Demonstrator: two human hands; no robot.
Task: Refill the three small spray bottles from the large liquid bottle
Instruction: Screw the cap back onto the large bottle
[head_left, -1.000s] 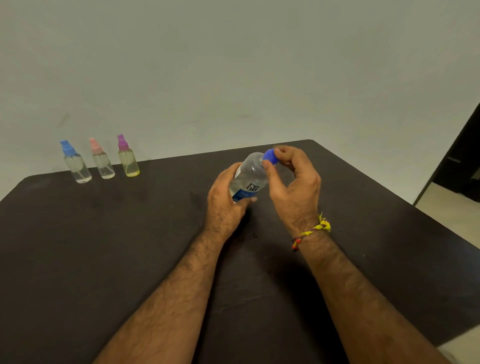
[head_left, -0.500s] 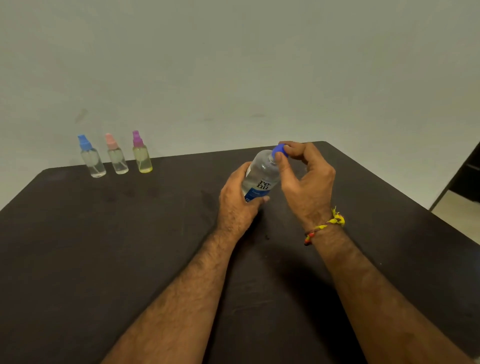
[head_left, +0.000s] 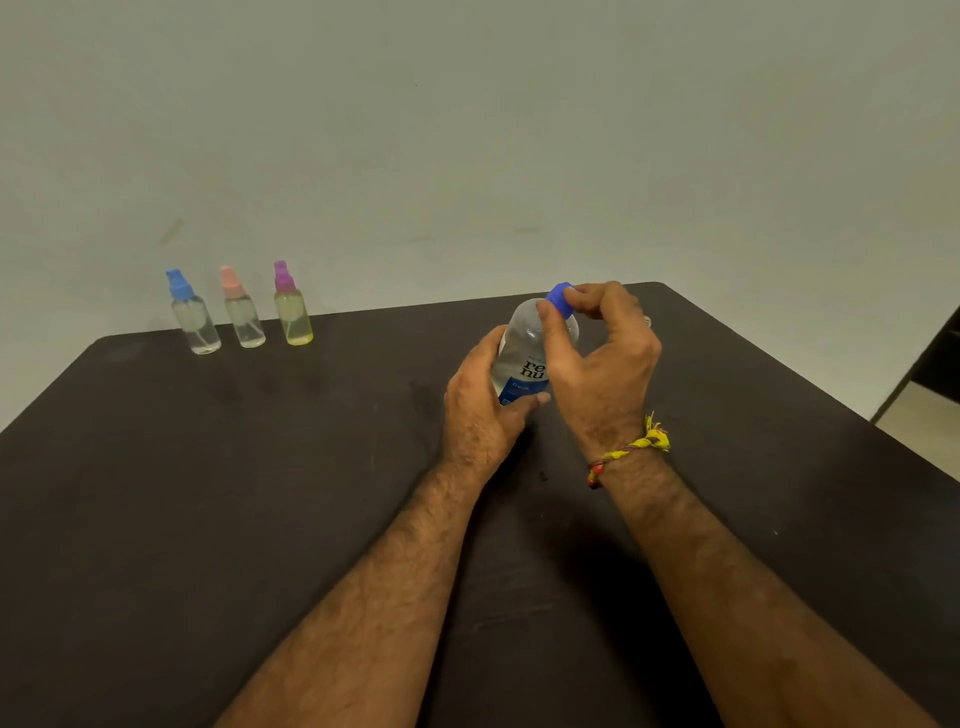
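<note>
My left hand (head_left: 480, 415) grips the body of the large clear liquid bottle (head_left: 524, 345), which has a blue and white label and stands on the dark table (head_left: 260, 493). Thumb and fingers of my right hand (head_left: 602, 364) pinch its blue cap (head_left: 560, 299) at the top. Three small spray bottles stand in a row at the table's far left edge: a blue-topped one (head_left: 192, 317), a pink-topped one (head_left: 243, 312) and a purple-topped one (head_left: 292, 309) with yellowish liquid. All three have their spray heads on.
A pale wall rises right behind the table. At the far right a dark frame (head_left: 930, 358) stands over a light floor. A yellow thread band (head_left: 631, 449) circles my right wrist.
The view has shifted, so everything sits further right in the frame. My hands keep their hold on the bottle and cap; my right fingers have shifted slightly around the cap.
</note>
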